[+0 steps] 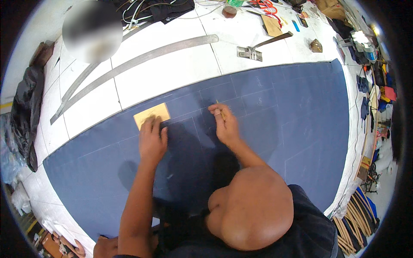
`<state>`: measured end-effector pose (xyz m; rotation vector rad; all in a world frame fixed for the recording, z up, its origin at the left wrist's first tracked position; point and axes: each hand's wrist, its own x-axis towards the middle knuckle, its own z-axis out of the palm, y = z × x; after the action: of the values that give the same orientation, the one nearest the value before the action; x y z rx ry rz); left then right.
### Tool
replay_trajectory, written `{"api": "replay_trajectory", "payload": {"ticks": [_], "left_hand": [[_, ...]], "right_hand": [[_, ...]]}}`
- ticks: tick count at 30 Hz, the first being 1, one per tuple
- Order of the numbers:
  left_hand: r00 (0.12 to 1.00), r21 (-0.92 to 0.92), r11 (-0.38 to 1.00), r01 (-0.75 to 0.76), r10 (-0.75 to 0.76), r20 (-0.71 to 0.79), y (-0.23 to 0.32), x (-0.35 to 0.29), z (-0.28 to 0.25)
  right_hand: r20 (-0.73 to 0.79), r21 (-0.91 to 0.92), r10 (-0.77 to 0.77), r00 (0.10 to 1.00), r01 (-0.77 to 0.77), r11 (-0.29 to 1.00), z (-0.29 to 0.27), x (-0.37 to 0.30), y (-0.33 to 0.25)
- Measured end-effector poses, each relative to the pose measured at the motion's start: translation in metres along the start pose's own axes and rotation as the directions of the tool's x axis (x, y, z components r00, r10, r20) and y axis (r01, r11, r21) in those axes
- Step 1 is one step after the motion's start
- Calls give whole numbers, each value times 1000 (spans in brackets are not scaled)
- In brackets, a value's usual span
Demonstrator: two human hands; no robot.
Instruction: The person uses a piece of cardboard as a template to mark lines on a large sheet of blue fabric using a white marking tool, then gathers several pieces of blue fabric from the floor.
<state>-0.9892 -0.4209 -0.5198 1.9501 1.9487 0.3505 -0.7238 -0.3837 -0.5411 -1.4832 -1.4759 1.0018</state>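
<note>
A wide dark blue cloth (309, 107), marked with thin pale straight lines, is spread over the white tiled surface in front of me. On its far left part lies a small yellow card (144, 115). My left hand (152, 139) rests on this card with its fingers stretched out, covering the card's near middle. To the right, my right hand (226, 124) is closed round a thin yellow pencil (223, 114) just over the drawn lines. From this view I cannot tell whether the pencil's tip touches the cloth.
Beyond the cloth lie a long metal ruler (137, 62), a second ruler (77, 84) and a metal tool with a dark handle (275, 39). Further right are red-handled scissors (269, 6), a blue lighter (295, 26) and a brown lump (315, 45). Black fabric (28, 116) hangs left.
</note>
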Motion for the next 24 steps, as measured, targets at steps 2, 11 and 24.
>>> {"api": "replay_trajectory", "payload": {"ticks": [2, 11, 24], "left_hand": [[999, -9, 999, -42, 42, -18, -16, -15, 0], [989, 84, 986, -146, 145, 15, -11, -26, 1], [997, 181, 980, -77, 78, 5, 0, -26, 22]], "right_hand": [[46, -155, -117, 992, 123, 980, 12, -5, 0], [176, -224, -324, 930, 358, 907, 40, -8, -6], [351, -288, -424, 835, 527, 800, 58, 3, -18]]}}
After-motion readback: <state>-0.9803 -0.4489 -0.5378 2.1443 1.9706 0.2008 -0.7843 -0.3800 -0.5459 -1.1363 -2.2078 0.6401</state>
